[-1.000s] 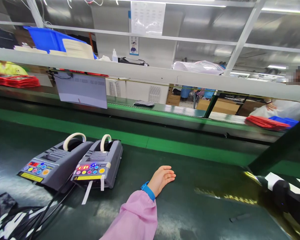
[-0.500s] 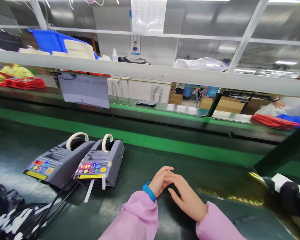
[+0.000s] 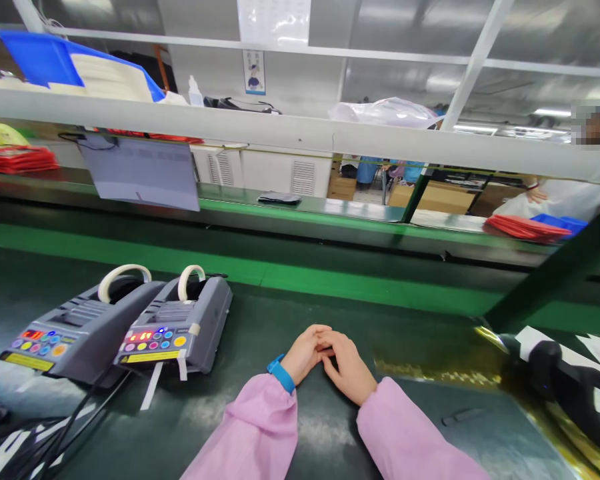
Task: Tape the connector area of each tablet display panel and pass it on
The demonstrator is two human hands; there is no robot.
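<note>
My left hand, with a blue wristband and a pink sleeve, rests on the dark green table with its fingers curled. My right hand, also in a pink sleeve, lies against it, fingertips laid over the left fingers. Nothing shows in either hand. Just left of my hands stand two grey tape dispensers with coloured buttons, one near and one further left. Cut strips of tape hang from the nearer one.
Black cables run off at the lower left. A black device and a shiny yellowish strip lie at the right. Beyond are a green conveyor, red stacks, a hanging sheet, and another person's hand.
My right hand has come into view from the lower right and settled against the left hand, whose fingers have curled. The view has shifted slightly right.
</note>
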